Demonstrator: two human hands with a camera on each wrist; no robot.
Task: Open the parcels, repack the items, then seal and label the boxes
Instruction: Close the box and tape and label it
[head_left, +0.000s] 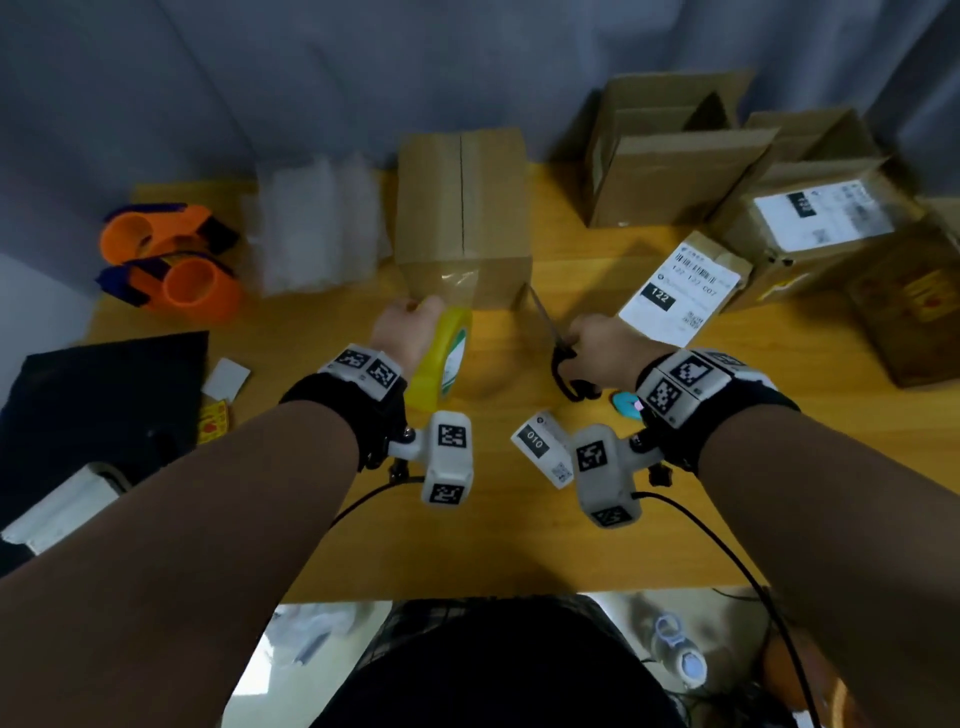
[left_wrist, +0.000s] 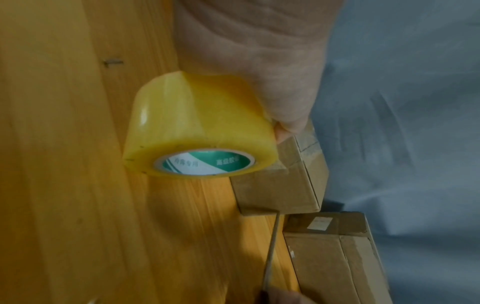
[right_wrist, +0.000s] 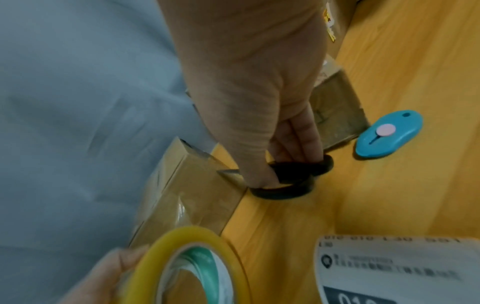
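Head view shows a closed box at upper centre of the table, clear tape running down its near face; upper right stand an open box, contents hidden, and parcels with labels, one label reading "122". Left hand grips a yellow tape roll against that box, right hand has fingers through black scissors, blades pointing at the box corner. Nearby lie a "010" label, a blue cutter and orange tape dispensers at left.

Right hand is gripping black scissors by the handle loops beside the cardboard box; left hand is holding the yellow tape roll; blue box cutter is lying on the wooden table; shipping label is showing at lower right.
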